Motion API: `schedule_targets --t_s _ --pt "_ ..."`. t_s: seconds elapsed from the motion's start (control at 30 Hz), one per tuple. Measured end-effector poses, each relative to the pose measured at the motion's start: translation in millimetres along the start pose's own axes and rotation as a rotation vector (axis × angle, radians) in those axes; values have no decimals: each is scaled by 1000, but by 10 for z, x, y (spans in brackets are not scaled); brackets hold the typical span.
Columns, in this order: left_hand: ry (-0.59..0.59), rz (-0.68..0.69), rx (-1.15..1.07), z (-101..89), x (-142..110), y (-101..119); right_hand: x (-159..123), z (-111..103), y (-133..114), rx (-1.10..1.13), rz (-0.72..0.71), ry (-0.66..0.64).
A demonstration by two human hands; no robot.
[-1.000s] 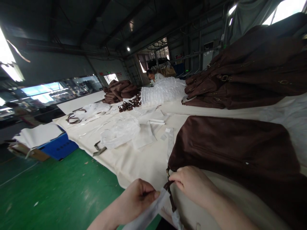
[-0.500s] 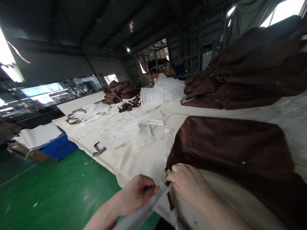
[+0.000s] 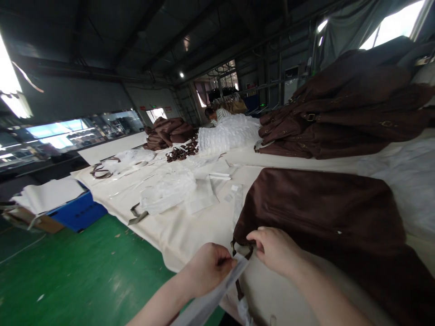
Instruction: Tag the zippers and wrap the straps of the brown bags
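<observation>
brown bag (image 3: 319,203) lies near right on table (image 3: 183,237). left hand (image 3: 211,268) pinching plastic sleeve (image 3: 212,299); right hand (image 3: 277,251) at strap (image 3: 250,252), cannot tell if gripping. strap seems partly sleeved; stretch by bag bare.

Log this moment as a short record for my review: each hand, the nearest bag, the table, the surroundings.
Left hand: pinching a translucent plastic strip
Right hand: fingers curled at a brown strap; grip unclear
Nearest bag: dark brown bag, lying on the table beyond the right hand
Table: pale cover; loose plastic sheets toward the middle
Farther back: heap of brown bags at right, white wrapped stack, partly hidden person
Floor: green, blue box at left
</observation>
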State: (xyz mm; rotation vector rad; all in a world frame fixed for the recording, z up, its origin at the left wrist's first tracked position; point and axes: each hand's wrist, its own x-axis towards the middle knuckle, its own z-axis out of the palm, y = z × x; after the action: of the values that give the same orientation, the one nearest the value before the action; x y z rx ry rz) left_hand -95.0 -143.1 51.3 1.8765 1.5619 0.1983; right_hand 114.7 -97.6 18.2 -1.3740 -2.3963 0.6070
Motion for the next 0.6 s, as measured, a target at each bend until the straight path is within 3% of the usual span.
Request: schedule_targets --t_s 0.3,0.5,0.6 --pt "70 48 127 10 22 220 108 165 -67 64 -62 8" --pt "149 3 231 -95 -101 311 64 129 -283 -239 -170 58" --pt "145 -20 266 -139 -68 319 45 93 -345 -263 -171 31"
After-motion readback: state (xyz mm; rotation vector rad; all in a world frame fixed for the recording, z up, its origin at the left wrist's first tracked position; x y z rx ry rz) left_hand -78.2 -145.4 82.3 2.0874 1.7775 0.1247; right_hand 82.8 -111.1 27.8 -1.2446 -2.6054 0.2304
